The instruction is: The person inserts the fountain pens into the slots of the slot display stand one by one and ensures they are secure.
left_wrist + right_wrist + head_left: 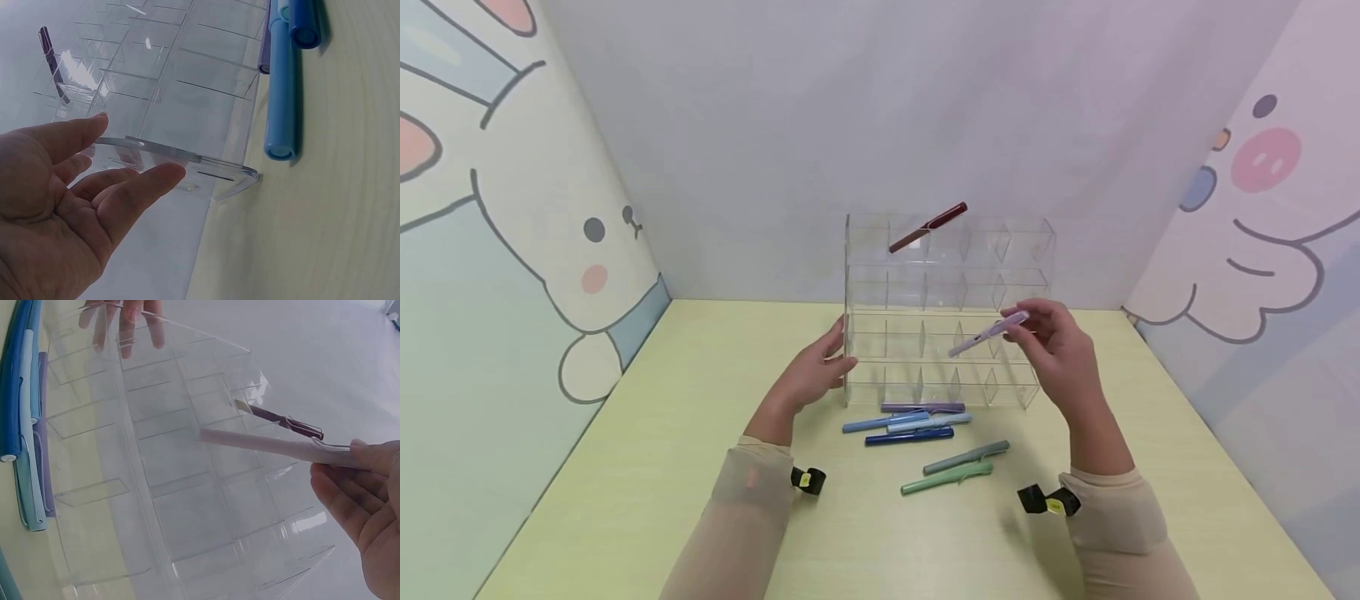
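Six pens point(917, 436) lie on the pale table point(625, 433) at 6 o'clock of the clear acrylic rack point(902, 340), cut off by the frame in both wrist views. The rack's transparent cell walls are hard to make out. A maroon pen point(928, 227) slants at its 12 o'clock tier. The left hand point(808, 372) grips the rack's 9 o'clock side; the head view hides some fingertips that the left wrist view shows. Well apart from it, the right hand point(1054, 350) pinches a lilac pen point(988, 333) before the rack; its long axis runs 8 to 2 o'clock, free end at 8. The right wrist view shows its clip more clearly, the held end hidden.
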Demonstrator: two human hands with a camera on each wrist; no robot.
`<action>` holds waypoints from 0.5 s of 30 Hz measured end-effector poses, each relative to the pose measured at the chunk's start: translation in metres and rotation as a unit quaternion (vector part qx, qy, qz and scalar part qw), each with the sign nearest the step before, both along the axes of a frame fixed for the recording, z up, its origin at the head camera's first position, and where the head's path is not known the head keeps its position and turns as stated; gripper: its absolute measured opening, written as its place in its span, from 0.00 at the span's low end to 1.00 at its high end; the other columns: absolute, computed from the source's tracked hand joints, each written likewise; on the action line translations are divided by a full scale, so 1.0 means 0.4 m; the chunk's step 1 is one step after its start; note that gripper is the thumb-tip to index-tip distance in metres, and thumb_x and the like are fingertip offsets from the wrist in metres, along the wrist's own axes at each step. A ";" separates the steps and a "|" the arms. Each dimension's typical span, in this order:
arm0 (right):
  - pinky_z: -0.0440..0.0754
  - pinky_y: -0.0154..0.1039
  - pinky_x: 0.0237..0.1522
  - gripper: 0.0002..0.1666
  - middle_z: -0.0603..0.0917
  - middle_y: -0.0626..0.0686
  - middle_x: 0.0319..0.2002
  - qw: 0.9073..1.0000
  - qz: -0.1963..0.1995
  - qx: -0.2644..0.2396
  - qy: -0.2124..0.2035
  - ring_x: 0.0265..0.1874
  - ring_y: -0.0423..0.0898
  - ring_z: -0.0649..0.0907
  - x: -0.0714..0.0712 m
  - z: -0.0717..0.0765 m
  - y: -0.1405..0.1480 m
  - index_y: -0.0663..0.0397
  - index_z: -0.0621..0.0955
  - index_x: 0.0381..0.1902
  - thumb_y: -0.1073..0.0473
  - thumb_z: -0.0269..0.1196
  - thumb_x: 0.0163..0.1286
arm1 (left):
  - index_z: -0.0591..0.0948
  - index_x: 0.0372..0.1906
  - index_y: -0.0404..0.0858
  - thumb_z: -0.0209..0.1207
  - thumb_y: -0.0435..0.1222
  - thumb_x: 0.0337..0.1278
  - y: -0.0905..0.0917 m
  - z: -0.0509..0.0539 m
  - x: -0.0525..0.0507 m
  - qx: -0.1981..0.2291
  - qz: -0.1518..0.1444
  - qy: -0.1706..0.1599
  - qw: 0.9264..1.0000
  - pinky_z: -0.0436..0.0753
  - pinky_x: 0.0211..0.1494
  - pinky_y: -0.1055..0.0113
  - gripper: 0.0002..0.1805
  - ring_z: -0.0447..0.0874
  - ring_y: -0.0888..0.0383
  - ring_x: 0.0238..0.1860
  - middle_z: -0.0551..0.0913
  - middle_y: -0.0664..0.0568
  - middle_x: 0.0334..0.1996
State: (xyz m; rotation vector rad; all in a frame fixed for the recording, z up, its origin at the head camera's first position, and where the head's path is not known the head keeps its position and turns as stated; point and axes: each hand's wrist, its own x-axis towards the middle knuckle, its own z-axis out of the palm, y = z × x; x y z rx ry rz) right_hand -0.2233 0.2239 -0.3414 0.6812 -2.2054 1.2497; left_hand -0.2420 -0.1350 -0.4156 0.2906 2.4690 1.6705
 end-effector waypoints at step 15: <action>0.85 0.36 0.46 0.19 0.84 0.67 0.46 0.947 0.027 -0.300 0.108 0.40 0.47 0.86 -0.008 0.009 -0.010 0.76 0.72 0.53 0.79 0.60 0.64 | 0.45 0.75 0.74 0.55 0.45 0.71 0.000 -0.004 -0.001 0.003 0.000 -0.001 1.000 0.82 0.57 0.51 0.41 0.70 0.49 0.69 0.57 0.63 0.76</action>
